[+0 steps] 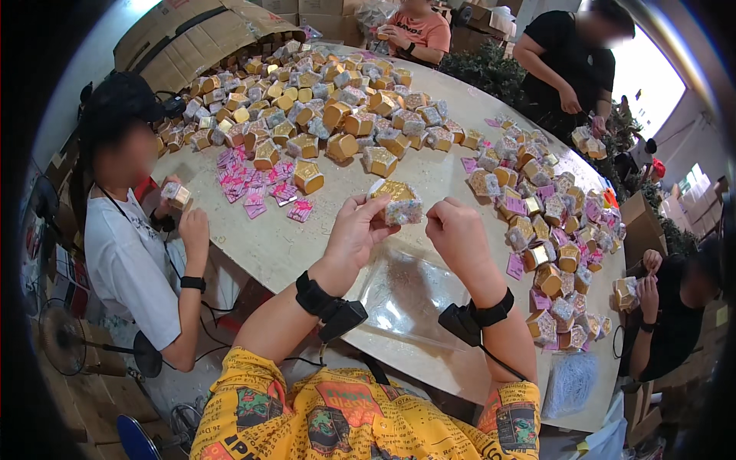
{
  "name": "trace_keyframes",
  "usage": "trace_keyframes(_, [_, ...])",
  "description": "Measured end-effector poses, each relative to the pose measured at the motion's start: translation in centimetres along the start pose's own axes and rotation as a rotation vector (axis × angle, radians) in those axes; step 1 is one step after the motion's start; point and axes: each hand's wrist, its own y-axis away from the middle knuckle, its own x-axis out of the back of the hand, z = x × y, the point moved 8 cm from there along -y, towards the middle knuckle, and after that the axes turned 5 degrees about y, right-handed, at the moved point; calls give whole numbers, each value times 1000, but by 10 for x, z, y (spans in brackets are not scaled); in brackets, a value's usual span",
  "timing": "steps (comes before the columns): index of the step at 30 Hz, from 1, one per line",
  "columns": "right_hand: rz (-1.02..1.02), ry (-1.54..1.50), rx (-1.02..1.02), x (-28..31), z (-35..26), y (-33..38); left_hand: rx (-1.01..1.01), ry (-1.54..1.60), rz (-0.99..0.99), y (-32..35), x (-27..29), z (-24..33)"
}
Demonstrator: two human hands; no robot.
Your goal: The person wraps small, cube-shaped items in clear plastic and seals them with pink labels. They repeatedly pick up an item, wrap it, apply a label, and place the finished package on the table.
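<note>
My left hand point(359, 230) and right hand point(458, 234) are raised side by side above the round table point(307, 245), together gripping a small gold-topped box point(395, 201): the left fingers close on its near-left corner, while the right hand is curled shut at its right side. A clear plastic sheet point(402, 287) lies on the table directly below the box. Beyond the box, a heap of gold boxes point(322, 107) covers the far left of the table; pink cards point(257, 188) lie left of the box, and more boxes point(548, 230) are spread to its right.
</note>
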Motion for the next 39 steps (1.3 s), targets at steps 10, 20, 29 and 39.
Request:
trace_keyframes(10, [36, 30, 23, -1, 0, 1, -51, -36, 25, 3, -5, 5])
trace_keyframes(20, [73, 33, 49, -2, -1, 1, -83, -23, 1, 0, -4, 4])
trace_keyframes(29, [28, 1, 43, -7, -1, 0, 3, -19, -10, -1, 0, -4])
trace_keyframes(39, [-292, -725, -356, -18, 25, 1, 20, 62, -61, 6, -4, 3])
